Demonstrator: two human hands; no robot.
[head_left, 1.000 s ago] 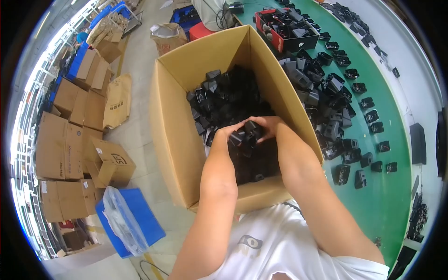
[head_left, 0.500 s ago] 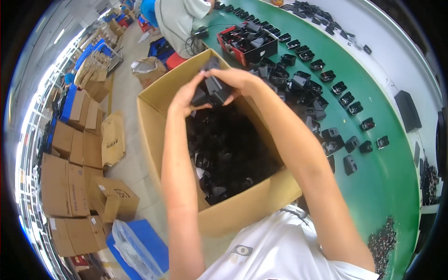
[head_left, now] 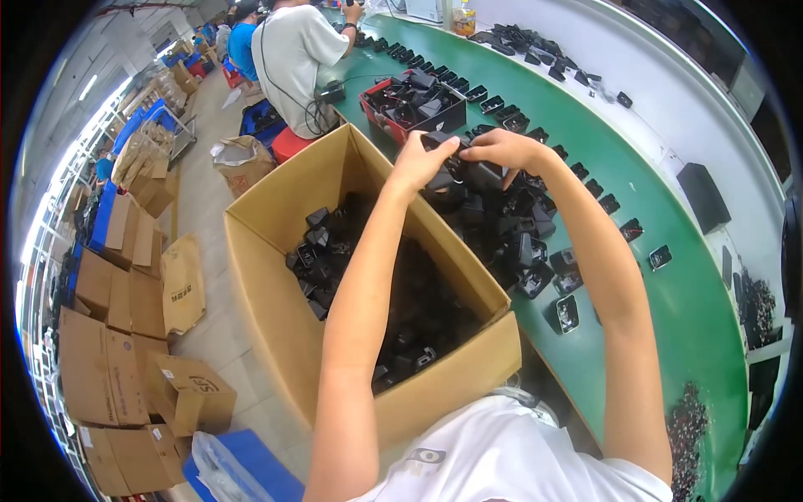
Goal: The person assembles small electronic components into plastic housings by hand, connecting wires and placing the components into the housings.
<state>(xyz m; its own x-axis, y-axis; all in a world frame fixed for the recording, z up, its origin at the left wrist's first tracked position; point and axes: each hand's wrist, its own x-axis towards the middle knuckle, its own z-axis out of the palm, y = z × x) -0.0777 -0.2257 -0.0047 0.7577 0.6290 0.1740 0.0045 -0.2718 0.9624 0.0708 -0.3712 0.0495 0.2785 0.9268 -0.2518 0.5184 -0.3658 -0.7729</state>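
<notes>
Two hands' worth of black plastic housings over the green workbench
Left hand and right hand: fingers part-curled, gripping them beside the cardboard carton.

From where you stood, a carton sat at eleven o'clock with casings inside. To its right, the tabletop ran from twelve to two, bearing a heap beside the carton. Your left hand and right hand met at the heap's far end, more casings between them. Past that, toward twelve, lay a parts box. Stacked boxes stood between nine and ten.
</notes>
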